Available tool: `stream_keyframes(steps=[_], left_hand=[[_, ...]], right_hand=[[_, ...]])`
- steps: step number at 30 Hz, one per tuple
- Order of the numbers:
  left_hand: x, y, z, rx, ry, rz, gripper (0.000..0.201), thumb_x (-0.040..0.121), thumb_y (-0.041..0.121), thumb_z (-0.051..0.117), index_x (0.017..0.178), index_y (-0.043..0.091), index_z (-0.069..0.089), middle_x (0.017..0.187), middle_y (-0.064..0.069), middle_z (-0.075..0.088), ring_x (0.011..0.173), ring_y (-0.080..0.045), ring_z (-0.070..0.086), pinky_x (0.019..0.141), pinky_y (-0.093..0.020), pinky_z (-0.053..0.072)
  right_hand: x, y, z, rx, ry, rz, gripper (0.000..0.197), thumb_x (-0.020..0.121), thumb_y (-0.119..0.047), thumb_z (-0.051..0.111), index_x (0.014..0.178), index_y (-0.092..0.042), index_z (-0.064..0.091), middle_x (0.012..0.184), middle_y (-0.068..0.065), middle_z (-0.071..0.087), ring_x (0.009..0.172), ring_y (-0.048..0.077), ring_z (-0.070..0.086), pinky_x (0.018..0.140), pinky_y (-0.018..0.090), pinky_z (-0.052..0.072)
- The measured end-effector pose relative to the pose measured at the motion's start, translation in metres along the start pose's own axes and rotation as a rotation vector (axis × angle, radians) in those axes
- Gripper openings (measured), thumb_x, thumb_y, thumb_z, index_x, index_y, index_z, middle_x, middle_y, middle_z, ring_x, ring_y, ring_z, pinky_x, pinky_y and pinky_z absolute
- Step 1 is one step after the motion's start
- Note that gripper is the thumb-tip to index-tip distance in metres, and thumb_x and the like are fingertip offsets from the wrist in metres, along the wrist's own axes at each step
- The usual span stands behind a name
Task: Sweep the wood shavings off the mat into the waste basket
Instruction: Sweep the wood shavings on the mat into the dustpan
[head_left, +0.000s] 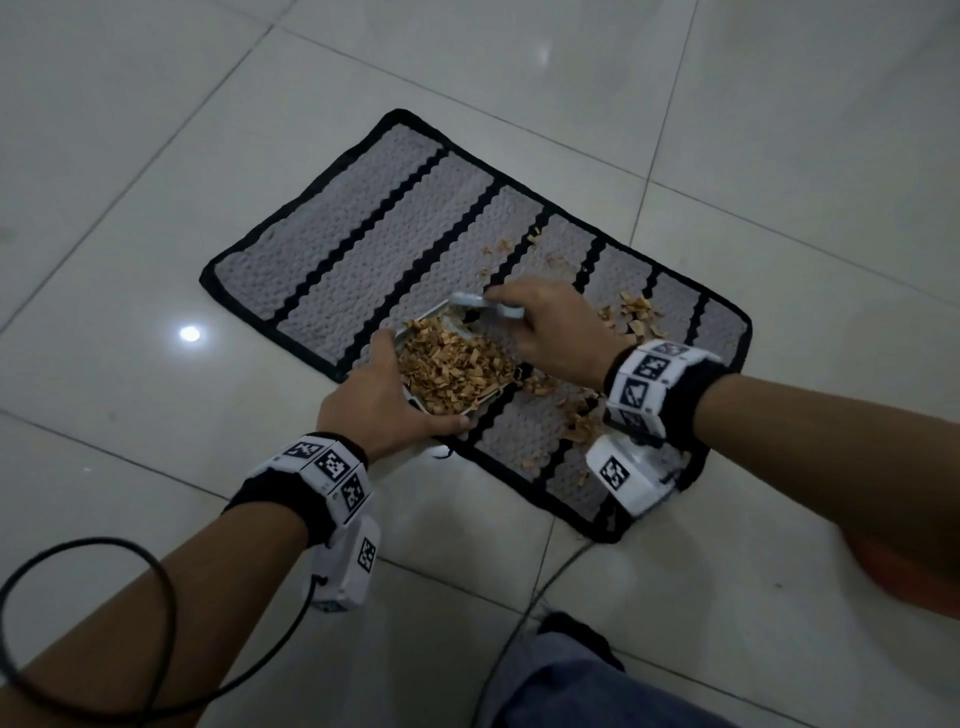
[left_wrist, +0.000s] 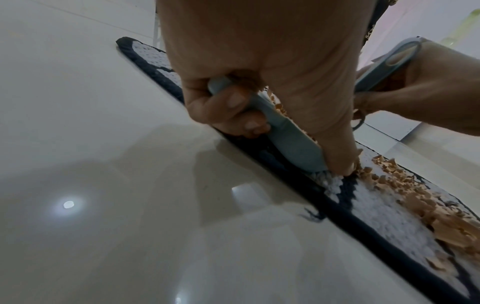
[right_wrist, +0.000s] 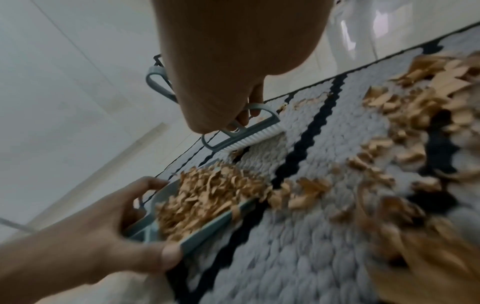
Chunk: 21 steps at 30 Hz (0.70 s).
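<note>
Gripping the dustpan (head_left: 457, 371) by its rim, the left hand (head_left: 384, 400) steadies it on the mat (head_left: 363, 244); the right hand (head_left: 550, 332) clasps the brush (head_left: 485, 306). Shavings (head_left: 631, 314) look light and loose, so gentle strokes suit.

I read this as an indoor room of a home, though nothing settles which room. The floor (head_left: 156, 156) is laid in large, glossy, pale tiles with thin grout lines, and a ceiling light shows on them as a bright round spot. On it lies a small woven mat (head_left: 363, 244), grey with scalloped black stripes and a black border, the sort kept at a door or bathroom. From my left wrist view the tiles run off to a pale wall. At the right edge of my head view there is a blurred orange shape I cannot identify.
</note>
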<state>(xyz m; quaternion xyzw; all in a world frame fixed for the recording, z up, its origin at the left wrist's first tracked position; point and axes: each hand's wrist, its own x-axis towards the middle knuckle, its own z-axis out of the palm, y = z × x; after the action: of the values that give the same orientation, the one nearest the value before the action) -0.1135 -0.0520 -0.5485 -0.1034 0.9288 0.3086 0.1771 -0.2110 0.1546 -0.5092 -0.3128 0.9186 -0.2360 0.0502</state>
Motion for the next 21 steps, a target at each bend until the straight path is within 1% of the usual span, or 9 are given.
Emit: stream_keyframes(steps=[4, 7, 9, 12, 13, 16, 17, 19, 21], left_hand=[[0.005, 0.003, -0.001, -0.004, -0.022, 0.004, 0.118, 0.045, 0.077, 0.080, 0.134, 0.027, 0.022, 0.122, -0.001, 0.058, 0.107, -0.027, 0.061, 0.084, -0.044, 0.055], [0.006, 0.004, -0.002, 0.012, -0.017, 0.008, 0.117, 0.046, 0.076, 0.081, 0.134, 0.026, 0.022, 0.119, -0.003, 0.059, 0.105, -0.028, 0.062, 0.083, -0.044, 0.055], [0.006, 0.004, -0.002, 0.009, -0.016, 0.011, 0.117, 0.047, 0.074, 0.082, 0.134, 0.025, 0.022, 0.119, -0.003, 0.058, 0.106, -0.027, 0.061, 0.083, -0.042, 0.054], [0.006, 0.003, -0.003, 0.005, -0.016, 0.014, 0.114, 0.046, 0.074, 0.082, 0.132, 0.025, 0.023, 0.118, -0.002, 0.058, 0.105, -0.027, 0.061, 0.083, -0.041, 0.054], [0.006, 0.003, -0.003, 0.001, -0.015, 0.014, 0.113, 0.046, 0.075, 0.082, 0.130, 0.025, 0.024, 0.116, -0.002, 0.059, 0.104, -0.027, 0.062, 0.082, -0.042, 0.054], [0.005, 0.003, -0.002, -0.018, -0.010, 0.016, 0.111, 0.045, 0.075, 0.082, 0.126, 0.026, 0.025, 0.115, -0.001, 0.058, 0.103, -0.027, 0.062, 0.082, -0.045, 0.055], [0.005, 0.003, -0.002, -0.024, -0.009, 0.016, 0.110, 0.045, 0.075, 0.082, 0.125, 0.026, 0.025, 0.115, 0.000, 0.057, 0.104, -0.026, 0.061, 0.082, -0.045, 0.055], [0.004, 0.002, -0.002, -0.031, -0.008, 0.013, 0.110, 0.044, 0.075, 0.081, 0.125, 0.027, 0.024, 0.116, 0.000, 0.057, 0.105, -0.026, 0.061, 0.083, -0.046, 0.055], [0.003, 0.003, -0.003, -0.031, -0.005, 0.010, 0.111, 0.044, 0.076, 0.080, 0.126, 0.028, 0.024, 0.118, 0.000, 0.058, 0.106, -0.027, 0.061, 0.083, -0.045, 0.055]], right_hand=[[-0.019, -0.009, 0.002, 0.008, 0.044, -0.061, 0.026, 0.088, 0.000, 0.061, 0.113, -0.002, 0.068, 0.103, 0.015, 0.072, 0.091, 0.032, 0.066, 0.076, 0.040, 0.056], [-0.021, -0.014, -0.003, 0.036, 0.139, -0.071, 0.031, 0.092, -0.010, 0.049, 0.115, 0.000, 0.067, 0.107, 0.017, 0.070, 0.095, 0.032, 0.066, 0.081, 0.043, 0.056], [-0.018, -0.018, -0.006, 0.084, 0.183, -0.072, 0.028, 0.092, -0.007, 0.054, 0.115, 0.000, 0.067, 0.107, 0.016, 0.071, 0.095, 0.028, 0.066, 0.085, 0.031, 0.055], [-0.013, -0.031, -0.004, 0.127, 0.137, -0.119, 0.026, 0.084, 0.004, 0.062, 0.109, 0.001, 0.069, 0.101, 0.015, 0.072, 0.086, 0.022, 0.065, 0.079, 0.005, 0.042], [-0.013, -0.036, -0.003, 0.138, 0.087, -0.135, 0.025, 0.083, 0.004, 0.060, 0.106, 0.001, 0.070, 0.098, 0.015, 0.072, 0.082, 0.023, 0.066, 0.075, 0.007, 0.044], [-0.014, -0.039, 0.003, 0.155, 0.070, -0.122, 0.025, 0.083, -0.002, 0.056, 0.103, 0.000, 0.069, 0.096, 0.018, 0.072, 0.083, 0.029, 0.068, 0.072, 0.031, 0.055], [-0.014, -0.038, 0.005, 0.152, 0.091, -0.101, 0.024, 0.085, -0.003, 0.057, 0.106, 0.000, 0.069, 0.100, 0.017, 0.072, 0.086, 0.028, 0.068, 0.075, 0.031, 0.055], [-0.014, -0.035, 0.007, 0.151, 0.120, -0.058, 0.024, 0.088, -0.004, 0.060, 0.110, -0.002, 0.068, 0.106, 0.014, 0.072, 0.089, 0.023, 0.067, 0.077, 0.020, 0.050], [-0.013, -0.035, 0.006, 0.161, 0.138, 0.003, 0.022, 0.090, -0.007, 0.060, 0.111, -0.004, 0.068, 0.102, 0.013, 0.073, 0.082, 0.020, 0.067, 0.070, 0.014, 0.045]])
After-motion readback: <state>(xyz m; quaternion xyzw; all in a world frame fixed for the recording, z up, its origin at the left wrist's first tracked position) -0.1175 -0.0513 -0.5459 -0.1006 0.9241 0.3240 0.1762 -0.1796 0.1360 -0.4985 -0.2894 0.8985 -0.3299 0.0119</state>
